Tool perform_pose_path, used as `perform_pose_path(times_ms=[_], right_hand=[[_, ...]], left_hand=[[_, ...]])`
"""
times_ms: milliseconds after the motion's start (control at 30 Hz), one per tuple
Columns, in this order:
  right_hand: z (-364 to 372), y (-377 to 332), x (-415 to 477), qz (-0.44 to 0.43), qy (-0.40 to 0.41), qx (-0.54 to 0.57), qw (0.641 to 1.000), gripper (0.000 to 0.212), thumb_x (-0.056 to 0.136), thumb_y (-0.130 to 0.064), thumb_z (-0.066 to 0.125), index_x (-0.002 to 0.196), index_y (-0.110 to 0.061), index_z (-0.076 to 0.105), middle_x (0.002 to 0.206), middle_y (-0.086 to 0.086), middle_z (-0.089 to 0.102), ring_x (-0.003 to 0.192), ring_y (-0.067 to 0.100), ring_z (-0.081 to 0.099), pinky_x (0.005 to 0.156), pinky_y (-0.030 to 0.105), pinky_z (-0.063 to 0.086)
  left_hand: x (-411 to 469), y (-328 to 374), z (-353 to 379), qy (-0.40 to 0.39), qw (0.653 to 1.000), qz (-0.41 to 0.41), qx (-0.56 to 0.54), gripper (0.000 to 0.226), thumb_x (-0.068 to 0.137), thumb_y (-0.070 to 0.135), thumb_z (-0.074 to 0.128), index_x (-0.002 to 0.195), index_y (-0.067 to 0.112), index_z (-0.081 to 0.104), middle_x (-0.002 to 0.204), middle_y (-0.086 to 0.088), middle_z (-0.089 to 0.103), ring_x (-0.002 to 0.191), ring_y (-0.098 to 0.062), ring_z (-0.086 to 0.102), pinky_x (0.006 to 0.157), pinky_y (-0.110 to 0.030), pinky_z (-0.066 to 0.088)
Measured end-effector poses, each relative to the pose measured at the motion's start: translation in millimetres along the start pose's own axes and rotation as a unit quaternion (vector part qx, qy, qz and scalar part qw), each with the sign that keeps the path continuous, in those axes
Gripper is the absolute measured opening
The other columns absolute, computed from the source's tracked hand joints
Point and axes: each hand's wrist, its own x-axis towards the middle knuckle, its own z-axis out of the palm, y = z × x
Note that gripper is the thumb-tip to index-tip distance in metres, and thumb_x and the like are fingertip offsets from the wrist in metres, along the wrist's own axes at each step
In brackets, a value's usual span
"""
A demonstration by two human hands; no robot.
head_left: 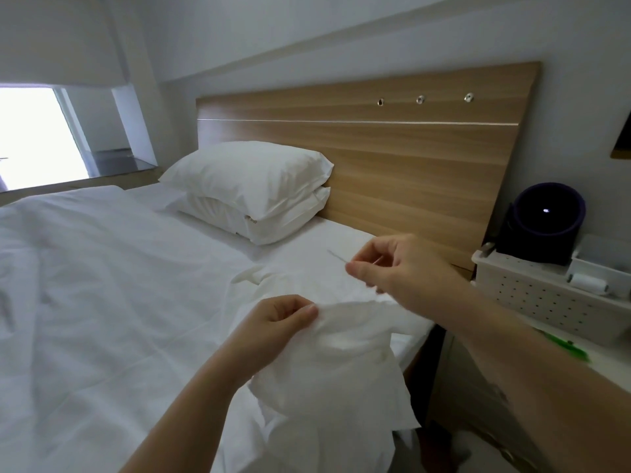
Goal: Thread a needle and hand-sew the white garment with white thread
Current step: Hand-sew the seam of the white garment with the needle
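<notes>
A thin needle (336,256) is pinched between the thumb and fingers (356,269) of the right hand (399,268), held up above the bed (102,285) with its tip pointed toward the stacked pillows (252,192); any thread on it cannot be made out. Just below, a fold of the white garment (334,363) is clamped between the thumb and closed fingers of the left hand (276,322), the rest of the cloth being draped over the bed's edge. A white perforated basket (532,295) holding a spool of white thread (589,282) is seen on the bedside surface (607,363) to the right, beside a dark cylindrical device (543,220) and the wooden headboard (409,158).
</notes>
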Motion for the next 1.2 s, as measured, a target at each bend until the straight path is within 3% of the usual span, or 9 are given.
perform_pose_path(times_ms=[67, 167, 300, 367, 533, 667, 800, 1000, 1200], right_hand=[[14.5, 2.2, -6.3, 0.011, -0.051, -0.03, 0.998, 0.01, 0.087, -0.033, 0.067, 0.08, -0.026, 0.065, 0.074, 0.003, 0.071, 0.061, 0.011, 0.063, 0.065, 0.029, 0.053], [28.7, 13.8, -7.4, 0.013, -0.069, -0.078, 0.995, 0.006, 0.087, -0.026, 0.067, 0.083, -0.022, 0.066, 0.081, -0.004, 0.069, 0.056, 0.004, 0.065, 0.057, 0.015, 0.05], [29.2, 21.6, -3.1, 0.018, -0.041, -0.054, 0.998, 0.005, 0.086, -0.018, 0.069, 0.081, -0.017, 0.067, 0.071, -0.001, 0.07, 0.063, 0.007, 0.067, 0.072, 0.029, 0.056], [26.2, 21.7, -0.8, 0.017, -0.04, -0.038, 0.998, 0.005, 0.085, -0.016, 0.07, 0.081, -0.016, 0.067, 0.07, 0.0, 0.071, 0.065, 0.009, 0.067, 0.072, 0.027, 0.055], [21.0, 21.6, 3.4, 0.001, -0.036, -0.011, 0.999, 0.004, 0.084, -0.013, 0.071, 0.081, -0.014, 0.068, 0.072, 0.001, 0.072, 0.066, 0.008, 0.068, 0.078, 0.031, 0.057], [18.0, 22.0, 4.6, -0.014, -0.035, -0.008, 0.999, 0.003, 0.083, -0.012, 0.071, 0.083, -0.014, 0.069, 0.075, 0.001, 0.072, 0.07, 0.01, 0.068, 0.081, 0.033, 0.057], [15.3, 20.4, 5.2, -0.028, -0.036, -0.005, 0.999, 0.004, 0.083, -0.012, 0.072, 0.084, -0.014, 0.069, 0.077, 0.001, 0.072, 0.071, 0.01, 0.069, 0.08, 0.032, 0.057], [12.0, 19.1, 6.9, -0.037, -0.032, -0.001, 0.999, 0.004, 0.083, -0.011, 0.072, 0.084, -0.013, 0.069, 0.076, 0.004, 0.072, 0.071, 0.012, 0.068, 0.081, 0.034, 0.056], [5.4, 17.1, 9.1, -0.05, -0.016, -0.009, 0.999, 0.006, 0.082, -0.01, 0.073, 0.08, -0.013, 0.068, 0.073, 0.004, 0.072, 0.071, 0.015, 0.068, 0.083, 0.04, 0.055]], left_hand=[[-1.6, 0.8, 0.6, -0.005, 1.0, 0.004, -0.011, 0.025, 0.095, 0.029, 0.059, 0.074, 0.027, 0.073, 0.076, 0.005, 0.071, 0.075, -0.009, 0.064, 0.075, -0.029, 0.05], [-2.7, -1.3, 0.6, -0.002, 1.0, 0.016, 0.007, 0.023, 0.095, 0.031, 0.058, 0.078, 0.027, 0.073, 0.076, 0.007, 0.07, 0.075, -0.008, 0.063, 0.076, -0.03, 0.049], [-5.7, -3.2, 0.7, 0.039, 0.998, 0.042, 0.03, 0.024, 0.095, 0.022, 0.057, 0.083, 0.034, 0.073, 0.086, 0.016, 0.072, 0.083, 0.002, 0.064, 0.079, -0.018, 0.045], [-6.9, -2.8, 0.4, 0.062, 0.996, 0.057, 0.028, 0.026, 0.095, 0.021, 0.057, 0.083, 0.038, 0.071, 0.081, 0.017, 0.071, 0.077, 0.004, 0.062, 0.073, -0.013, 0.043], [-5.9, -2.8, 1.0, 0.038, 0.997, 0.068, 0.029, 0.022, 0.094, 0.021, 0.059, 0.077, 0.033, 0.066, 0.061, 0.01, 0.057, 0.057, -0.005, 0.047, 0.06, -0.019, 0.038], [-5.8, 0.1, -0.4, -0.001, 0.997, 0.069, 0.042, 0.008, 0.077, 0.046, 0.067, 0.075, 0.039, 0.063, 0.064, 0.012, 0.062, 0.059, -0.003, 0.052, 0.062, -0.021, 0.041], [-6.2, 1.7, -2.0, -0.028, 0.997, 0.064, 0.035, 0.038, 0.061, 0.063, 0.072, 0.08, 0.032, 0.06, 0.079, -0.003, 0.067, 0.07, -0.016, 0.059, 0.066, -0.034, 0.049], [-10.3, 10.9, -0.2, 0.004, 0.996, 0.089, 0.028, 0.027, 0.071, 0.043, 0.079, 0.083, 0.037, 0.055, 0.099, 0.005, 0.065, 0.068, -0.018, 0.063, 0.068, -0.034, 0.055], [-15.6, 7.5, 1.3, 0.082, 0.987, 0.121, 0.061, 0.027, 0.09, 0.017, 0.064, 0.083, 0.041, 0.053, 0.087, 0.012, 0.066, 0.069, -0.011, 0.064, 0.07, -0.028, 0.049]])
